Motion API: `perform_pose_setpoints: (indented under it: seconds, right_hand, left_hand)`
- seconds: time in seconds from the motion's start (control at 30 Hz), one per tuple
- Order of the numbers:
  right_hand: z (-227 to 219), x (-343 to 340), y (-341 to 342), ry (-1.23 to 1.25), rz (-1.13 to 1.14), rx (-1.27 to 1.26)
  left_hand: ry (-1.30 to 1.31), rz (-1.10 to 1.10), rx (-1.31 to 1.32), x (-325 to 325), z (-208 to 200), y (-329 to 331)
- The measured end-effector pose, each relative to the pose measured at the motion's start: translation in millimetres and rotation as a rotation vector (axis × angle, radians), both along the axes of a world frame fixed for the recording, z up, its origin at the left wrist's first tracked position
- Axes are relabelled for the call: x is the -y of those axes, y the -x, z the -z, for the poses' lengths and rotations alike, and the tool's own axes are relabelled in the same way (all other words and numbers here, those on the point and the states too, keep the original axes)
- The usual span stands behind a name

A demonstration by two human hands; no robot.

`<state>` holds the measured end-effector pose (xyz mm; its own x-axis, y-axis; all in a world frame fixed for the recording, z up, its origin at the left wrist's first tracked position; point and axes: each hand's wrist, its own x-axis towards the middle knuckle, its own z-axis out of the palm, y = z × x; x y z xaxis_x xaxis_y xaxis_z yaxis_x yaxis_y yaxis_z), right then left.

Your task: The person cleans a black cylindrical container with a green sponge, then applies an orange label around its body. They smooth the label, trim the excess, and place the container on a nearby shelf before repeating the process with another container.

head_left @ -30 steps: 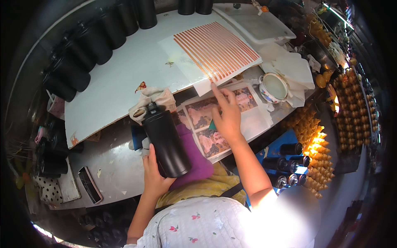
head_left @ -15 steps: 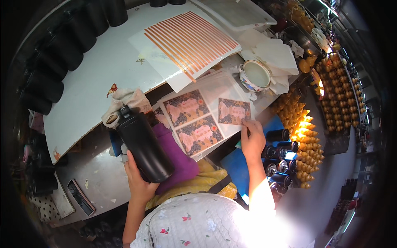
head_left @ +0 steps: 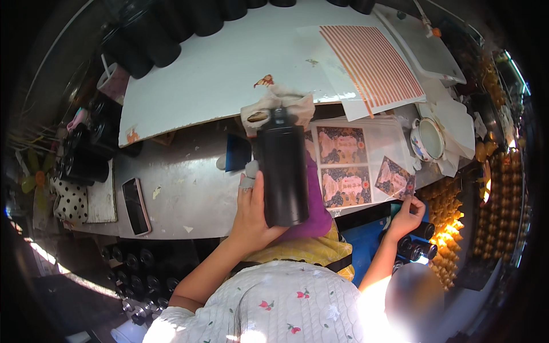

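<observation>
My left hand (head_left: 251, 217) is closed around the lower left side of a matte black bottle (head_left: 284, 177), whose narrow neck points away from me. A crumpled whitish cloth (head_left: 300, 104) lies around the neck. My right hand (head_left: 406, 218) pinches the near right corner of a small printed decal (head_left: 392, 176), pink and dark with a floral pattern. The decal is tilted over clear plastic film. To its left lies a backing sheet with similar larger decals (head_left: 345, 186), partly hidden by the bottle. Purple fabric (head_left: 317, 214) sits under and beside the bottle.
A raised white board (head_left: 211, 86) carries an orange-striped sheet (head_left: 380, 68), with black bottles (head_left: 197, 14) along its far edge. An enamel pot (head_left: 424, 142) stands right. A phone (head_left: 136, 207) lies on the metal table at left. Black bottles (head_left: 420, 250) and gold pieces (head_left: 449, 228) are at lower right.
The view has turned, shifting the table rightward in the picture. The bottle now stands more upright in the picture. The small decal has tilted, its corner drawn toward my right hand.
</observation>
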<state>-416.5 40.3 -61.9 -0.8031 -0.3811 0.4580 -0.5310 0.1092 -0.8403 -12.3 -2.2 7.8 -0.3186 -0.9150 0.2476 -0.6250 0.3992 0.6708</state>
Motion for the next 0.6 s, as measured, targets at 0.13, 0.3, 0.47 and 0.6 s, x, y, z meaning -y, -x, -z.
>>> perform_pose_setpoints:
  seconds: [0.13,0.3,0.47,0.6]
  right_hand:
    - [-72.8,12.9,-17.0,-0.219,-0.082,-0.724]
    - [-138.9,25.2,-18.1,-0.102,-0.32,-0.976]
    - [-156.0,44.8,-20.8,0.018,-0.458,-0.548]
    - [-159.7,102.4,54.4,0.124,-0.508,-0.03]
  left_hand:
    - [0.016,0.06,0.008,3.0,-6.9,-1.0]
    - [0.264,0.111,0.063,48.6,-30.9,-4.0]
    - [0.358,0.27,0.16,54.1,-44.0,-1.4]
    - [0.332,0.394,0.194,9.5,-28.5,-6.7]
